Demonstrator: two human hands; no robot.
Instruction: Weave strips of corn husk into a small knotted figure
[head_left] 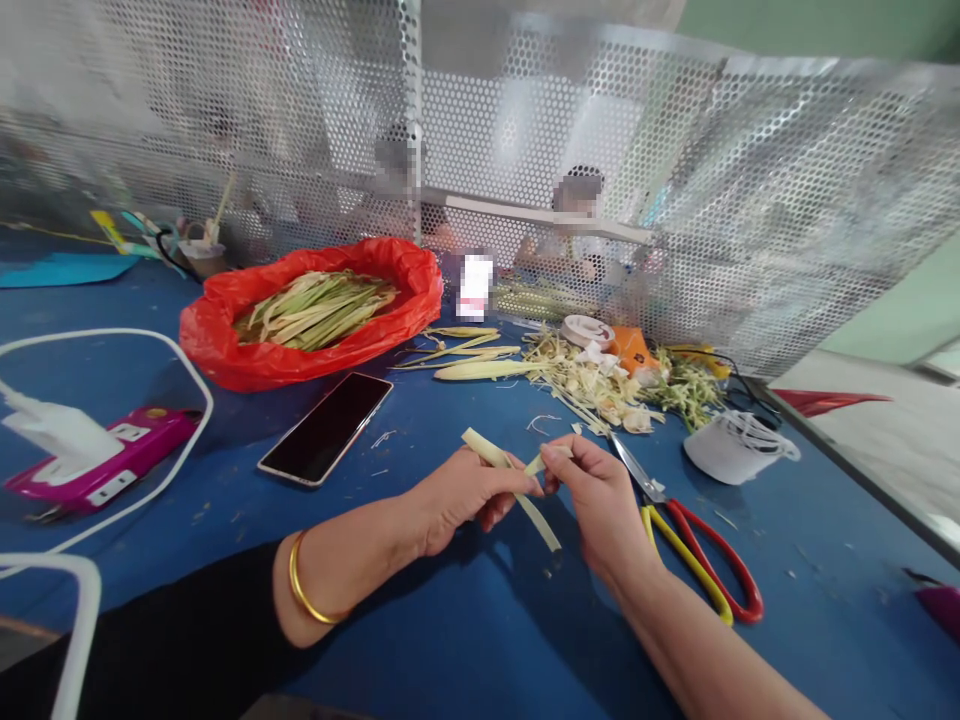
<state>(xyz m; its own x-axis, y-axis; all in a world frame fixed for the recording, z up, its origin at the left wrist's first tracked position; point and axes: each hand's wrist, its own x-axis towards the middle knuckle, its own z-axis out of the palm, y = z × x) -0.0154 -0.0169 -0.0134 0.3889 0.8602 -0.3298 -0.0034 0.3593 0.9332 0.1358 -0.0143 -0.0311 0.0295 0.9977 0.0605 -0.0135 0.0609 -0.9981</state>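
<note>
Near the middle of the blue table, my left hand is closed on a pale green flat leaf strip, which sticks out above and below the fingers. My right hand pinches a second short end of pale strip that crosses the first close to my left fingertips. Whether the two are one folded piece I cannot tell. Scissors with one red and one yellow handle lie beside my right hand, their blades partly behind it. Long pale husk strips lie beyond my hands.
A red plastic bag of dried leaf strips stands back left. A phone, a magenta power strip and a white cable occupy the left. Scraps and a white string roll are at right. Perforated metal mesh bounds the back.
</note>
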